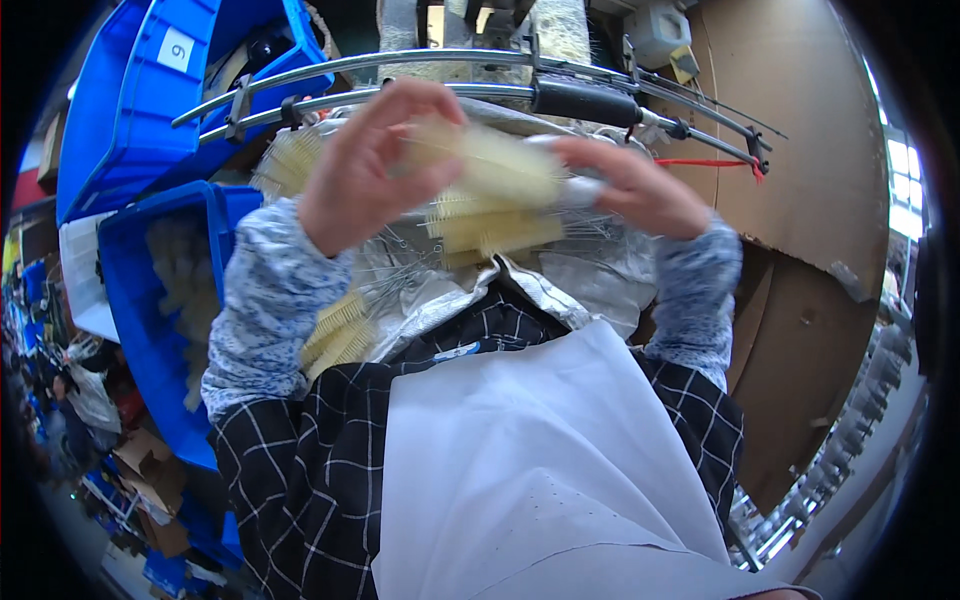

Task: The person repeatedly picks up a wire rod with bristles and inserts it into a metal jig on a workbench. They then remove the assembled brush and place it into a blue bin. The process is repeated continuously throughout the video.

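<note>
A cream, roughly cylindrical bristle brush (490, 168) hangs between my hands, smeared by motion. My left hand (385, 165) curls its thumb and fingers loosely round the brush's left end. At the other end, the white-covered fingertips of my right hand (632, 185) pinch the brush. Below it, more cream brushes (500, 230) lie in a pile on a whitish plastic sheet (600, 280) over my lap. Thin wire stems (395, 275) spread out to the left of that pile. Another brush bundle (338, 332) lies by my left sleeve.
Metal rods (400, 66) with a black sleeve (585, 98) cross just beyond my hands. A blue bin (215, 290) holding pale pieces stands at left, with another blue bin (130, 110) behind it. Large brown cardboard (790, 130) rises at right. A red strip (710, 162) hangs near the rods.
</note>
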Available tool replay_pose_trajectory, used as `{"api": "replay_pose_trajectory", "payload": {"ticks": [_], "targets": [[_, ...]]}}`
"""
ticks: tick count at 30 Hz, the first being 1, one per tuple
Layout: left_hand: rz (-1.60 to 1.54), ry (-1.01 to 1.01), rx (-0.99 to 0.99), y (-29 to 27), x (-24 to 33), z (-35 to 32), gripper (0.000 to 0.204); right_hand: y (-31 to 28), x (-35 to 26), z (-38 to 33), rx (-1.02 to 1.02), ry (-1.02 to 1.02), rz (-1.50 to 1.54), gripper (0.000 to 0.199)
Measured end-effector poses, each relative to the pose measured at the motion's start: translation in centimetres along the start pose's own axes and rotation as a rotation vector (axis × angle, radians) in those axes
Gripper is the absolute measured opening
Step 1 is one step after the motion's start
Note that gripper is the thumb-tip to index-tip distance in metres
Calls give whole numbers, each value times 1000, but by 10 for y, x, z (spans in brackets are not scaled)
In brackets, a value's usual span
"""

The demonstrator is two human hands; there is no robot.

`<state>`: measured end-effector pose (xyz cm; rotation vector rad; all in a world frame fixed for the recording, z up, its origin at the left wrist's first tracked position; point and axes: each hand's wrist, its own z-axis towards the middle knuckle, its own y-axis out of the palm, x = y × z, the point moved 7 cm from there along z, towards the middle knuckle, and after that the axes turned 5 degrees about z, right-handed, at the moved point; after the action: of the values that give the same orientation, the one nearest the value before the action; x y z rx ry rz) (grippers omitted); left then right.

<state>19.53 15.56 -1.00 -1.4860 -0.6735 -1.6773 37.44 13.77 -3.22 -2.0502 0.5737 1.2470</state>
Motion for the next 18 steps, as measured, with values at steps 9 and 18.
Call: {"api": "replay_pose_trajectory", "payload": {"ticks": [9, 18], "targets": [[567, -462, 121, -90, -45, -81, 37, -62, 44, 36, 794, -103, -622, 35], [497, -691, 158, -133, -125, -170, 34, -118, 88, 72, 860, 212, -1008, 27]]}}
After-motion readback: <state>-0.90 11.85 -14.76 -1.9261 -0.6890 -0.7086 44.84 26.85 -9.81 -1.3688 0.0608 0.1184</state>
